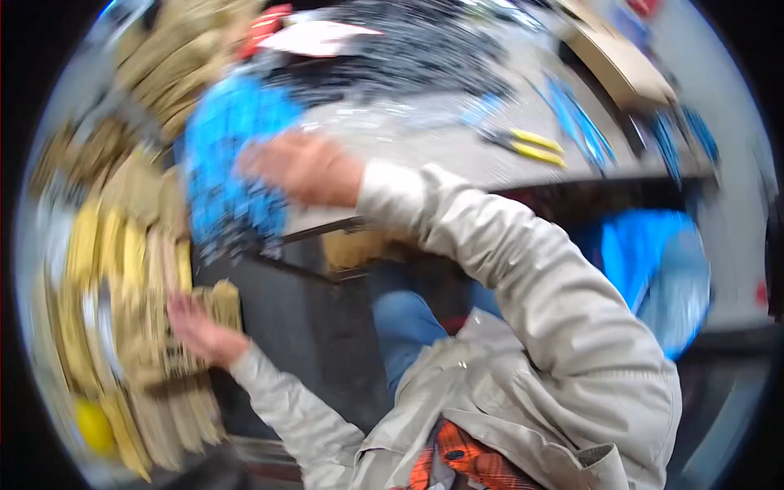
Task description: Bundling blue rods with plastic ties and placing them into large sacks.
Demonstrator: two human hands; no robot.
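Observation:
The picture is blurred by motion. My right hand (302, 167) reaches across to the left and presses on a blue bundle (233, 163) at the table's near left edge; whether its fingers grip the bundle I cannot tell. My left hand (196, 327) lies low on the left against a stack of tan and yellow flat pieces (139, 278), fingers spread on them. Both sleeves are light grey.
A grey table (457, 151) carries a dark pile (408, 49), yellow-handled pliers (531, 147) and blue strips (580, 122). A cardboard box (621, 61) stands at the back right. A blue bag (653, 261) hangs below the table's right side.

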